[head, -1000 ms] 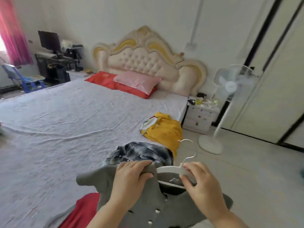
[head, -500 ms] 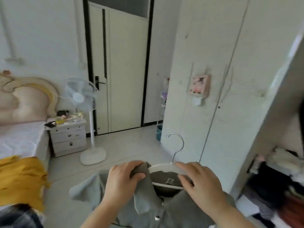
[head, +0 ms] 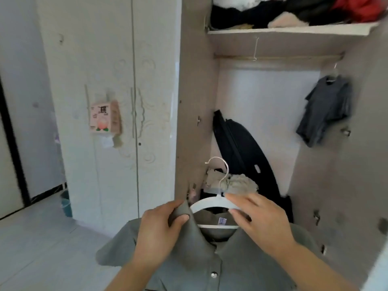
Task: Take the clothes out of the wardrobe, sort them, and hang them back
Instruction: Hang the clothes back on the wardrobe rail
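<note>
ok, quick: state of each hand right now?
left hand: fingers and thumb pinch the grey shirt at its collar.
right hand: fingers and thumb grip the white hanger.

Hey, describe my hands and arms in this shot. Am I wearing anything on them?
Both are bare. The left hand and right hand have no gloves, and no ring, watch or bracelet shows. The left forearm and right forearm are uncovered down to the frame's bottom edge, so no sleeve is visible. The nails look short and unpainted, though the picture is soft.
</note>
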`<state>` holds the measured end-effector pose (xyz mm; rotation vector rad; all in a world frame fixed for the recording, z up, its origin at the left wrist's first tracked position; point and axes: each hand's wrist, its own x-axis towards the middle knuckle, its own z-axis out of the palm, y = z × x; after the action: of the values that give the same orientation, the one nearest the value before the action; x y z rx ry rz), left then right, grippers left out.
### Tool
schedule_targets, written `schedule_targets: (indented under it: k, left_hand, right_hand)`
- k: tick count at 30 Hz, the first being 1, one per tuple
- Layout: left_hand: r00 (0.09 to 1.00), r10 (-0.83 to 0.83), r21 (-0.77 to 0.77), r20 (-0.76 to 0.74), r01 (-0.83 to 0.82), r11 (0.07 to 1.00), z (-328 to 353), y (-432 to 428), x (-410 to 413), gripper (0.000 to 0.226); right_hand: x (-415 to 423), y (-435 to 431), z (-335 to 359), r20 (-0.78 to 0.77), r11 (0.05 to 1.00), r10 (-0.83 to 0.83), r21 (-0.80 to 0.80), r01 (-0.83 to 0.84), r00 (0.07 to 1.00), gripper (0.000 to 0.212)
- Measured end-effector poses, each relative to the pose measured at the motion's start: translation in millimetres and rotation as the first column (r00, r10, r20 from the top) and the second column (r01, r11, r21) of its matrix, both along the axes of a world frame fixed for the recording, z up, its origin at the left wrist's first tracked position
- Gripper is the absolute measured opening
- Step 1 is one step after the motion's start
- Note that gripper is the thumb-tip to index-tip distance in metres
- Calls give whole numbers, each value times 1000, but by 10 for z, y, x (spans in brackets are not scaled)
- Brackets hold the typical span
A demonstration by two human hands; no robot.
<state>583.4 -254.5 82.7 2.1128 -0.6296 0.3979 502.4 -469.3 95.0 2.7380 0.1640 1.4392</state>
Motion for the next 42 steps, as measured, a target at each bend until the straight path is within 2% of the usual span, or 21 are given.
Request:
schedule_targets:
  k: [5, 12, 17, 27, 30, 33, 38, 42]
  left_hand:
    - [972, -227, 20, 58, 227, 974, 118, -799, 453, 35]
    - [895, -426, 24, 130, 426, 904, 260, -1785, 1134, 38]
    - [865, -460, 21, 201, 466, 885, 398, -2502, 1542, 35]
    - [834, -503, 16, 226, 513, 858, 691, -4093, 2474, 35]
    - [829, -506, 38, 238, 512, 858, 822, -4526, 2747, 36]
    - [821, -521, 49, 233, 526, 849, 956, -4924, 3001, 37]
    - [786, -560, 58, 260, 567, 822, 1185, -5633, 3454, 40]
    - [731, -615, 118, 296, 611, 783, 1382, -6266, 3900, 41]
  right_hand:
    - [67, -612, 242, 33, 981, -193, -27, 194, 981, 30]
    - [299, -1268, 581, -14, 911, -401, -110, 397, 916, 32]
    - [591, -1813, 748, -4, 875, -468, -140, 463, 884, 33]
    - [1525, -3197, 1119, 65, 820, -525, -226, 525, 848, 37]
    - [1796, -3585, 1274, 32, 818, -537, -223, 530, 843, 44]
    - [2033, -3930, 1402, -17, 820, -553, -186, 541, 833, 40]
    - [2427, -4487, 1650, -115, 769, -639, -135, 625, 761, 40]
    - [2828, -4981, 1820, -99, 733, -680, -121, 670, 726, 43]
